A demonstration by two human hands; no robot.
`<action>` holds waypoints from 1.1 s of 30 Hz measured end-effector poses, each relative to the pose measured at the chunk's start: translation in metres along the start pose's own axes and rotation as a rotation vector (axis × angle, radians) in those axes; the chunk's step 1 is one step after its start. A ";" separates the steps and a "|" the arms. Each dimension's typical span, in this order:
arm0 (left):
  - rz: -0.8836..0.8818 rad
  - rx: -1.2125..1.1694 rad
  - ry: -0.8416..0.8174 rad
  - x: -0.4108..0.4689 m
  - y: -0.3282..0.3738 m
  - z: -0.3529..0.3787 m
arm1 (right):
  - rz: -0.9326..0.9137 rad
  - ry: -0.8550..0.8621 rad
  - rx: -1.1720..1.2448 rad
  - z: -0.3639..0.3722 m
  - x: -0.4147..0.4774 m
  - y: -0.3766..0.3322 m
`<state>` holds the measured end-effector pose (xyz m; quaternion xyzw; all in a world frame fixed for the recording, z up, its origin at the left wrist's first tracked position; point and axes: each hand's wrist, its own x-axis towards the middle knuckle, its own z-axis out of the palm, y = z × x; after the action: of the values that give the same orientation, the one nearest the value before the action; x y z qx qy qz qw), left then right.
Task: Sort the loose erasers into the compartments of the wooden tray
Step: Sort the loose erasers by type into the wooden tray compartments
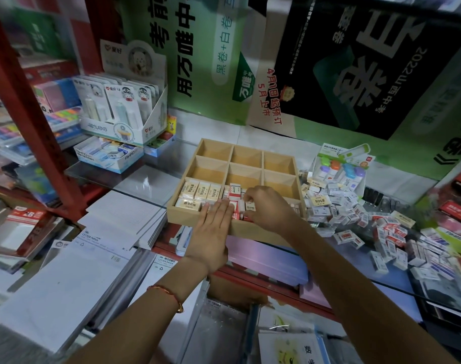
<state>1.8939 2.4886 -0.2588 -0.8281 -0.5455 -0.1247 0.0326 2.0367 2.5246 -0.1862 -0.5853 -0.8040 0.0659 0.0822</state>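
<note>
Our right hand (268, 208) pinches an eraser (250, 206) in the front middle compartment of the tray (183, 219). Our left hand (213, 222) lies flat, fingers straight, on its front edge. The loose erasers (337, 206) heap right of the tray. They look light and firm to us, best pinched across their long sides.

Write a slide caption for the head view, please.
Right hand pinches an eraser in the wooden tray; left hand rests flat on its front.

Head-worn wide-angle view, forward and down, close above the wooden tray (183, 218)
</note>
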 end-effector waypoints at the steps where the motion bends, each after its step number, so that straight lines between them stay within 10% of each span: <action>1: 0.006 -0.002 -0.008 0.000 0.000 0.000 | -0.015 -0.002 -0.022 0.002 0.000 -0.001; 33: -0.024 0.007 -0.093 0.003 0.001 -0.003 | 0.016 0.007 -0.253 0.018 -0.010 -0.002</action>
<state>1.8955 2.4898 -0.2549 -0.8262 -0.5569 -0.0846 0.0086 2.0346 2.5140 -0.2036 -0.5974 -0.8010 -0.0374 0.0097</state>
